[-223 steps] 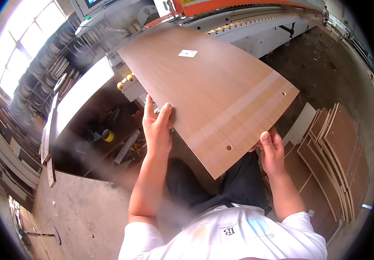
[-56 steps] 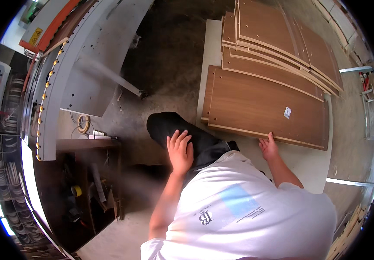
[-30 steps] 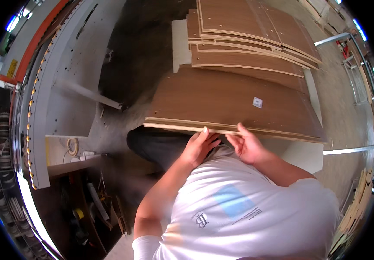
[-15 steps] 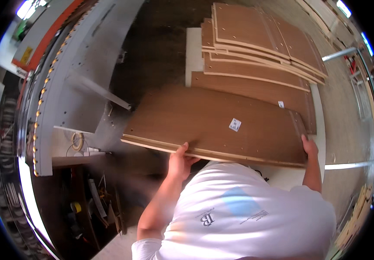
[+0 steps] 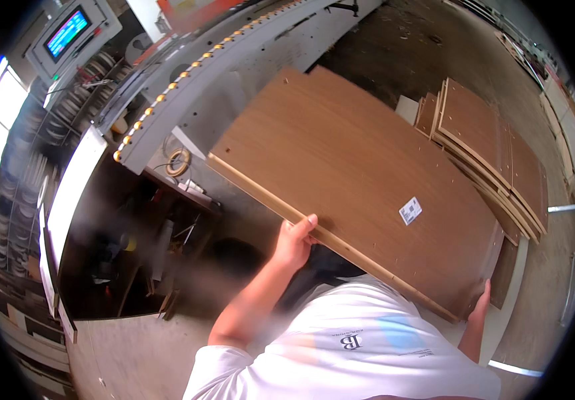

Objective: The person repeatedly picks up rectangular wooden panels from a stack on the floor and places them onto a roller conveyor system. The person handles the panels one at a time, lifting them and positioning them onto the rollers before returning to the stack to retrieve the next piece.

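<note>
Brown wood-look panel (image 5: 354,167) is between your two hands, and it lies aslant in front of your body, above the floor (image 5: 101,353); its pale near edge runs from the upper left down to the lower right, close to your white shirt (image 5: 341,347); its far edge makes a small step near the left corner, and I cannot tell if a second board lies under it. Your left hand (image 5: 293,244) grips this near edge, with the thumb on the upper face and the other fingers mostly hidden below; your right hand (image 5: 478,310) holds the short right end, though its fingers underneath are not visible. On the panel there is a white label (image 5: 410,211), toward the right part; small holes are seen near the left corner. Beyond the panel, to the right, a stack of brown boards (image 5: 491,137) rests in uneven layers; to the upper left stands a grey machine (image 5: 224,87) with a row of yellow rollers (image 5: 173,85); a lit screen (image 5: 67,33) is farther to the left, and below it there is a dark cabinet (image 5: 87,280).
</note>
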{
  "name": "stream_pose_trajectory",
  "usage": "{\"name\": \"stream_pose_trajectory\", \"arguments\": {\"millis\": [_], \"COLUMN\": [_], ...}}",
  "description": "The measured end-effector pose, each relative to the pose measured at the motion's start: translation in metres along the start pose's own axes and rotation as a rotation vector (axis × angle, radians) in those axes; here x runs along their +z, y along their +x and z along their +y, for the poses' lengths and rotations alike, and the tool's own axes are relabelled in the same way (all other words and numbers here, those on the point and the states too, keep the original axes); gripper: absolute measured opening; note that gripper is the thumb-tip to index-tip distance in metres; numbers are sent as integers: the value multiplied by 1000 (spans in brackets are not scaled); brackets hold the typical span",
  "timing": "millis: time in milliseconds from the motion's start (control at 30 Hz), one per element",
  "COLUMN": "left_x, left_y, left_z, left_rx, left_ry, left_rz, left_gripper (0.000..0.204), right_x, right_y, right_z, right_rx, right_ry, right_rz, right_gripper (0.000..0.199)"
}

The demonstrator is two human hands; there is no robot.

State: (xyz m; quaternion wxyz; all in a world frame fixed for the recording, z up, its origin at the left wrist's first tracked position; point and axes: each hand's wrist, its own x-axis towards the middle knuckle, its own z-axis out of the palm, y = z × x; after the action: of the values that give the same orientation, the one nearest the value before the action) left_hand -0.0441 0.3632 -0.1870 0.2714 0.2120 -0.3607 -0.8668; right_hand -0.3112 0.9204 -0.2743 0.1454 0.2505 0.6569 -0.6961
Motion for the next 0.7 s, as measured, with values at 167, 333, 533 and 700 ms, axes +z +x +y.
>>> {"name": "stream_pose_trajectory", "arguments": {"millis": [167, 333, 533, 700], "left_x": [-23, -59, -78, -51], "left_y": [28, 50, 67, 46], "left_z": [77, 154, 205, 207], "left_rx": [284, 405, 569, 608], "left_ry": [27, 26, 86, 301], "left_rz": [93, 145, 213, 277], "left_gripper": [40, 35, 21, 44], "right_x": [97, 193, 279, 310], "right_y": [-24, -75, -157, -196], "right_z": [-30, -69, -89, -101], "right_rx": [-5, -24, -74, -279], "right_ry": [50, 87, 72, 12], "right_rz": [-168, -468, -631, -904], "right_gripper": [80, 79, 69, 49]}}
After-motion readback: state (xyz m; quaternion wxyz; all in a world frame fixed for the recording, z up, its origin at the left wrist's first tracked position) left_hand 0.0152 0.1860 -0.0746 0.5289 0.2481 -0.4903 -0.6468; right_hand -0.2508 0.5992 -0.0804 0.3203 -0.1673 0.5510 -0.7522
